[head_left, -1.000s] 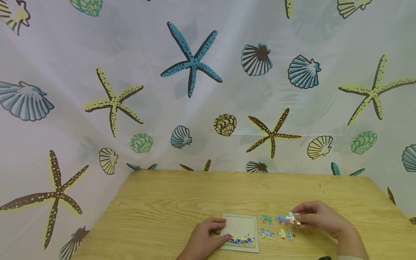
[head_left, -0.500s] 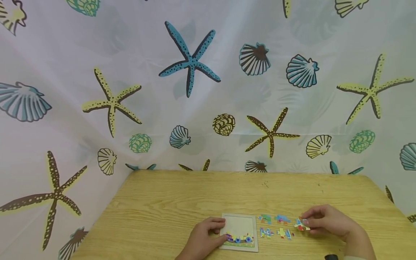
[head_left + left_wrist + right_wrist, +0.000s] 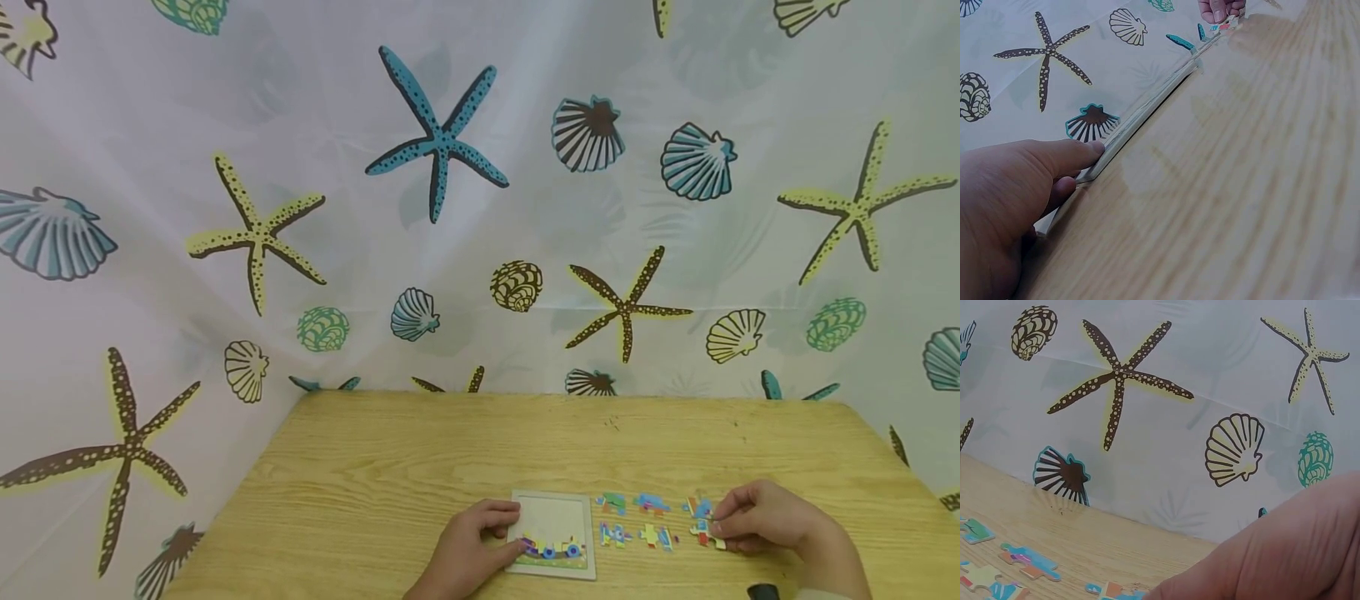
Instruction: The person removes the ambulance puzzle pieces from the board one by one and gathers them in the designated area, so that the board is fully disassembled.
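My left hand (image 3: 474, 546) holds the left edge of a square puzzle tray (image 3: 555, 502), thumb on top. Along the tray's bottom run joined pieces with a purple and blue wheeled picture. In the left wrist view, the thumb of the left hand (image 3: 1016, 200) lies on the tray's thin edge (image 3: 1141, 119). To the right, my right hand (image 3: 768, 525) pinches a red and white puzzle piece (image 3: 703, 533) low over the table. Just above it lies a blue and orange piece (image 3: 697, 507). The right wrist view hides the fingertips of the right hand (image 3: 1285, 550).
Between tray and right hand lie several loose pieces: a green one (image 3: 613, 503), a blue one (image 3: 652, 503), a blue and white one (image 3: 615, 535) and a yellow one (image 3: 648, 535). A dark object (image 3: 763, 592) shows at the wooden table's (image 3: 450, 442) front edge. A shell-patterned curtain (image 3: 487, 233) hangs behind.
My right hand has moved right and slightly toward me, away from the blue piece. The blue and orange piece now lies apart on the table, above the pinched one. My left hand stays on the tray.
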`<action>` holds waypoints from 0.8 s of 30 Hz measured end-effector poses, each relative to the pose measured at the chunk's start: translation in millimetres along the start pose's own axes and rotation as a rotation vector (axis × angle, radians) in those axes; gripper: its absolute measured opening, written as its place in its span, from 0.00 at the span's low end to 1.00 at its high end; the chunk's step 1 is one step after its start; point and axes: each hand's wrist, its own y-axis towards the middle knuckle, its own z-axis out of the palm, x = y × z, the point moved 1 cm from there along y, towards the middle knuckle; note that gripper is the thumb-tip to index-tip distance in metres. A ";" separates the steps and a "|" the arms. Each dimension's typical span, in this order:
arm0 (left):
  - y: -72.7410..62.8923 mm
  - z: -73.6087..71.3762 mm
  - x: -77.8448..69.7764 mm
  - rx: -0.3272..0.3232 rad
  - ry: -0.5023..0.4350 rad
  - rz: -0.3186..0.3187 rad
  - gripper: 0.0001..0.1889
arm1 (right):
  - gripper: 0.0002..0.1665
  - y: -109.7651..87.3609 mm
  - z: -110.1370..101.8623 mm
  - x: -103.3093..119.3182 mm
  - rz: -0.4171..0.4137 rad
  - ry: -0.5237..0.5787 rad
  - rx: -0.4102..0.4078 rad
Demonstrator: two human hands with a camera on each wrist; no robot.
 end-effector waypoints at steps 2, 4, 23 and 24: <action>0.0 -0.4 -0.3 0.000 -0.001 0.002 0.21 | 0.12 0.1 0.6 0.9 0.017 -0.028 -0.019; 0.1 -0.5 -0.2 -0.001 -0.001 0.003 0.22 | 0.11 0.6 1.3 2.0 0.035 -0.046 -0.039; -0.5 0.1 0.6 -0.012 0.024 0.030 0.22 | 0.15 7.0 2.6 12.4 -0.022 0.080 -0.013; -0.4 0.2 0.6 -0.014 0.027 0.031 0.22 | 0.17 8.1 2.8 14.8 -0.026 0.098 -0.027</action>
